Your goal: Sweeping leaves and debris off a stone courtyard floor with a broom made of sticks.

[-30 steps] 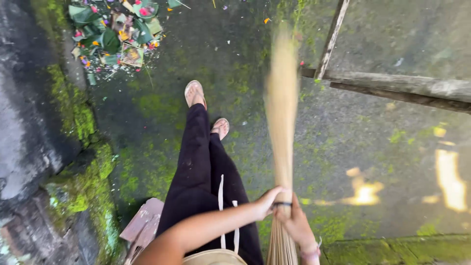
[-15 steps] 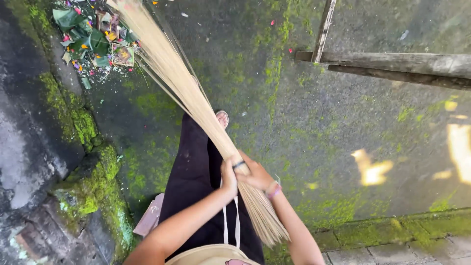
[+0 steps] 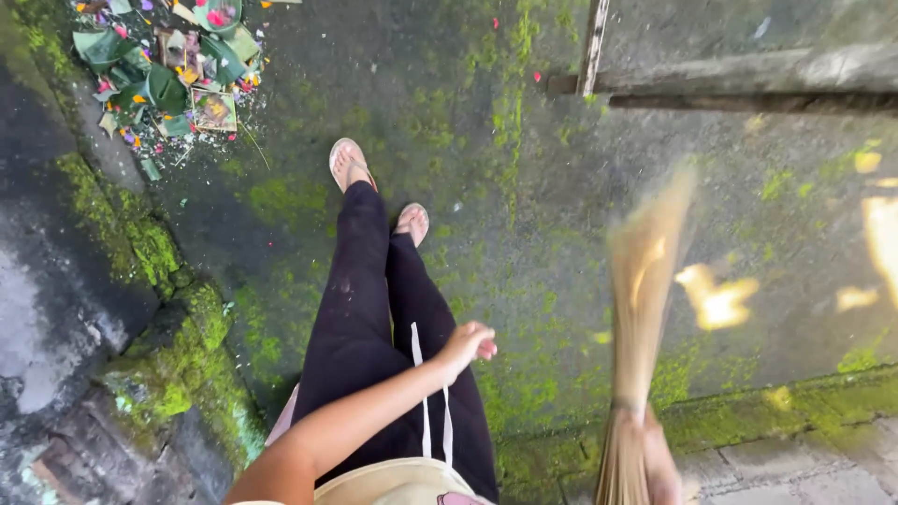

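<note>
Stick broom [image 3: 644, 309]: blurred, held in the right hand [image 3: 660, 458], fingers wrapped round its bound neck, bristles over the mossy paving [image 3: 561, 234]. Left hand [image 3: 468, 342]: empty, fingers loosely curled, well left of the broom. Pile of leaf and flower litter [image 3: 173, 70]: far up-left of the broom.

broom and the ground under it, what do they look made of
Broom: a bundle of thin, pale, dry plant sticks, matte, bound by a dark band near the right hand; blurred. Ground: likely concrete or stone, rough grey, patched with green moss.
</note>
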